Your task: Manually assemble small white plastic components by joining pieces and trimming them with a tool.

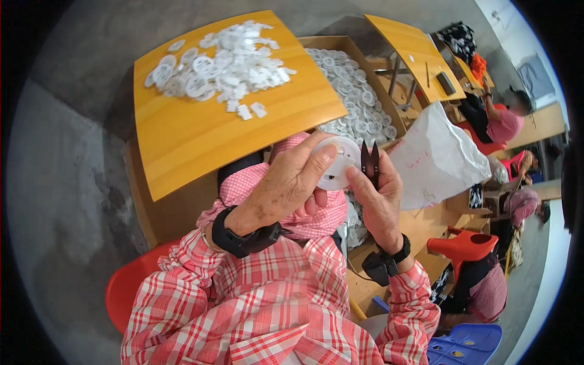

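Observation:
My left hand (289, 185) is closed on the edge of a white round plastic disc (342, 157), its thumb lying across the face. Small dark slots or marks show on the disc. In my right hand (382, 204) is a pair of small black thread snips (369, 159), blades pointing up and slightly apart. The right thumb presses on the disc's lower right face, so that hand touches both things. The snips are just right of the disc. Both hands are above my lap, near the right corner of a yellow wooden table (188, 143).
White plastic pieces (237, 70) are heaped on the table. A cardboard box (393, 115) beside it is full of white discs (353, 88). A white sack (435, 161) leans at right. Beyond are another table (413, 52), a red chair (462, 246), a blue chair (468, 344) and several people.

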Action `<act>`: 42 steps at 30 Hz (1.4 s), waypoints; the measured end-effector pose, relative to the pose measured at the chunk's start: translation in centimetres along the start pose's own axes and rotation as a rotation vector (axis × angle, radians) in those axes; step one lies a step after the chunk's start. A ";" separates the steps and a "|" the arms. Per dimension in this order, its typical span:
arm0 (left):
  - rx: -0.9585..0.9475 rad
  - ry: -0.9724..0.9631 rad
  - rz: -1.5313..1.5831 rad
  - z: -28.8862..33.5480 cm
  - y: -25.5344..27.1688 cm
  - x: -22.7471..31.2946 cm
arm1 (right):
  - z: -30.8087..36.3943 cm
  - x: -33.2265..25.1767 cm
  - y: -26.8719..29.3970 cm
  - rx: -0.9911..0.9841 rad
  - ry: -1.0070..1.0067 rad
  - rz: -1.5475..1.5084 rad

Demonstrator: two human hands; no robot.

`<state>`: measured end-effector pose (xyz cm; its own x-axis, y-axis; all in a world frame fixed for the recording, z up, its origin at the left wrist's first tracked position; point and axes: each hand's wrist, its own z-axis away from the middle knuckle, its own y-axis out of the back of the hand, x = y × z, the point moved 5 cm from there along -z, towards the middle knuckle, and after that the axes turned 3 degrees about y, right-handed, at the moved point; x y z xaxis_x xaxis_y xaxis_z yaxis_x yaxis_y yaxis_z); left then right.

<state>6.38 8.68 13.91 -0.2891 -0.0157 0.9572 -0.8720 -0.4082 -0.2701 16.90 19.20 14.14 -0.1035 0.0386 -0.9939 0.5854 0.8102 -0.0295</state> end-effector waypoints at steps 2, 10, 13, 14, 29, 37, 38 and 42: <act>0.025 -0.056 -0.003 0.8 2.0 0.0 | -0.6 0.0 -2.4 0.022 -0.002 -0.055; 0.013 0.025 0.205 1.3 8.5 -3.0 | -3.4 3.1 -7.7 0.008 -0.133 -0.036; -0.003 0.064 0.368 1.3 10.3 -4.3 | -4.5 4.7 -8.6 -0.062 -0.247 0.137; -0.005 0.064 0.424 1.3 11.0 -4.8 | -4.8 5.3 -9.1 -0.080 -0.286 0.110; 0.085 0.148 0.425 -1.9 16.1 -10.2 | -8.6 11.8 -11.0 -0.087 -0.446 0.060; 0.034 0.164 0.291 -4.1 13.0 -8.5 | -7.7 11.4 -7.6 0.070 -0.303 0.046; 0.053 0.154 0.286 -4.3 12.4 -8.6 | -7.7 11.2 -7.3 0.072 -0.355 0.082; -0.010 0.253 0.366 -5.5 11.1 -11.8 | -7.1 12.8 -5.1 0.050 -0.431 0.067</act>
<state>-2.07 9.34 -1.00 -0.6660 0.0668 0.7429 -0.6976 -0.4084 -0.5887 6.84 19.74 2.34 0.2745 -0.1661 -0.9471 0.6190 0.7843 0.0419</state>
